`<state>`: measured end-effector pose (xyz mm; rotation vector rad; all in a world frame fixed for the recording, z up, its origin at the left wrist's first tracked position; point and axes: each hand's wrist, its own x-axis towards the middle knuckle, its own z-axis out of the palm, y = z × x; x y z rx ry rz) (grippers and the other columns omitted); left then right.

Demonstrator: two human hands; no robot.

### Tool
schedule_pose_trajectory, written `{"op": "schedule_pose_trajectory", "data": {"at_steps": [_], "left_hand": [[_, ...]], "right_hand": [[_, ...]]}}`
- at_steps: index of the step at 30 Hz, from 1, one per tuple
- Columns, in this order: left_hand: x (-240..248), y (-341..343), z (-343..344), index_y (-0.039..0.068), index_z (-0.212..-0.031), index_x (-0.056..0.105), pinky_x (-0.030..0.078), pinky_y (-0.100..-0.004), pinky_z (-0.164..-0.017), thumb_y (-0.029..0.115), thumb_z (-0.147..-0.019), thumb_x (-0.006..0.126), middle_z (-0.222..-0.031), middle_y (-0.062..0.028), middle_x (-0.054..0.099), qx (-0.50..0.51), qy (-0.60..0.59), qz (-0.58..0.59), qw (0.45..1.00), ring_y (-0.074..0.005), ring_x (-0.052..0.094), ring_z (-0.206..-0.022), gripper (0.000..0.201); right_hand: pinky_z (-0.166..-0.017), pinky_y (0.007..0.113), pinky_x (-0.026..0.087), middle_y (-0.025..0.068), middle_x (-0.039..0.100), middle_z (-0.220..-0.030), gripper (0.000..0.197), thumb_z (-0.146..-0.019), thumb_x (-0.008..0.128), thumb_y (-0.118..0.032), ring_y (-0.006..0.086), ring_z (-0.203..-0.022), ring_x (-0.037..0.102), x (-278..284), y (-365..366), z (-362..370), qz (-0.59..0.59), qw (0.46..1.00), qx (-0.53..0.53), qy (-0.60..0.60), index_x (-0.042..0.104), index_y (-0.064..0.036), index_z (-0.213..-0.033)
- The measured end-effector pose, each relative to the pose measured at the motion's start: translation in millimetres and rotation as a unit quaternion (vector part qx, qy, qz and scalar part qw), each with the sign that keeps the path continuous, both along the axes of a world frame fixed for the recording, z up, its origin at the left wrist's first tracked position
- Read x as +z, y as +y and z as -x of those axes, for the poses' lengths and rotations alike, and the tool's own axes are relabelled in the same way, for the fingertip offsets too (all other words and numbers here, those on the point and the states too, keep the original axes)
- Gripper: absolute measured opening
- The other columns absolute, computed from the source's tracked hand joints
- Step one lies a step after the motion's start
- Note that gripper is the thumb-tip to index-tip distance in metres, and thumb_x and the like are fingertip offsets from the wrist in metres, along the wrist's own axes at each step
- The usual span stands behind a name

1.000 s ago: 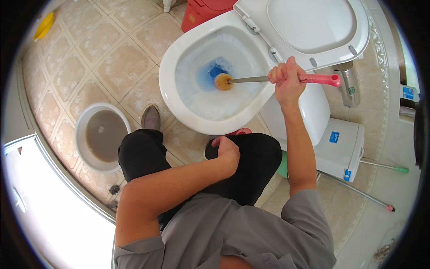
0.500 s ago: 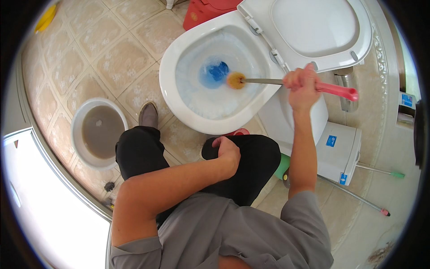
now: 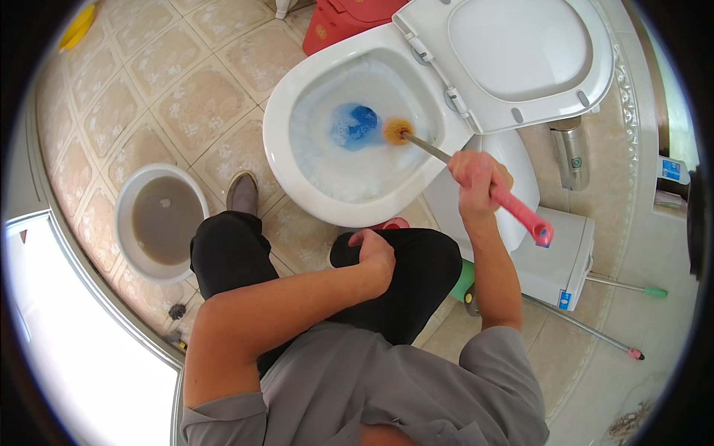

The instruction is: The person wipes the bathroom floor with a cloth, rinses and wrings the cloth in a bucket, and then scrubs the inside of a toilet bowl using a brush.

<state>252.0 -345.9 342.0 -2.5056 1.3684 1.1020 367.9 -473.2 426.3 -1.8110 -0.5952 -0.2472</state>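
One brush [image 3: 520,214] is gripped in the right hand [image 3: 479,182], apart from the seemingly closed left hand [image 3: 377,260].

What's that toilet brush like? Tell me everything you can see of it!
The toilet brush has a round, yellowish-tan bristle head, a thin grey shaft that looks like metal, and a pink handle, seemingly plastic, with a hole in its end. The right hand grips it where shaft meets handle. It slants, its head inside the toilet bowl, beside the blue water. Whether the bristles press on the bowl is hard to tell.
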Motion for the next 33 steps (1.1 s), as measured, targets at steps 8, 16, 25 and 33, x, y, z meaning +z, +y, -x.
{"op": "schedule_pose_trajectory", "data": {"at_steps": [8,16,25,33], "left_hand": [[0.6,-7.7,-0.6,0.014,-0.114,0.077,0.053,-0.0503,-0.076,0.020,-0.091,0.066,-0.113,-0.0040,0.074,-0.008,0.009,0.013,1.000,-0.0292,0.069,-0.105,0.026],[0.8,-5.5,3.0,0.015,-0.115,0.077,0.053,-0.0503,-0.076,0.019,-0.090,0.067,-0.115,-0.0032,0.074,-0.018,0.002,0.002,1.000,-0.0288,0.069,-0.106,0.027],[2.8,-5.5,2.6,0.015,-0.115,0.077,0.053,-0.0505,-0.077,0.021,-0.089,0.069,-0.115,-0.0034,0.074,-0.010,0.015,-0.005,1.000,-0.0287,0.069,-0.106,0.028],[-11.0,-9.1,5.6,0.014,-0.114,0.077,0.053,-0.0505,-0.077,0.019,-0.091,0.067,-0.114,-0.0046,0.073,-0.028,-0.002,0.005,1.000,-0.0300,0.068,-0.105,0.026]], "right_hand": [[-0.049,0.041,0.038,0.0105,0.044,-0.065,0.022,-0.082,0.062,0.003,0.0310,-0.055,0.047,-63.7,-3.6,9.0,0.194,0.952,0.183,-0.146,0.046,-0.0045,-0.069],[-0.050,0.041,0.036,0.0115,0.042,-0.066,0.030,-0.094,0.057,-0.005,0.0317,-0.055,0.042,-31.2,-21.6,22.6,0.242,0.923,0.242,-0.175,0.043,-0.0039,-0.068],[-0.053,0.043,0.035,0.0123,0.038,-0.067,0.026,-0.078,0.064,0.004,0.0335,-0.059,0.042,-40.1,-23.9,9.2,0.253,0.919,0.271,-0.138,0.042,-0.0031,-0.068],[-0.054,0.043,0.040,0.0124,0.039,-0.067,0.029,-0.084,0.068,-0.002,0.0343,-0.061,0.045,-54.5,-15.3,1.0,0.276,0.889,0.339,-0.138,0.044,-0.0046,-0.069]]}}
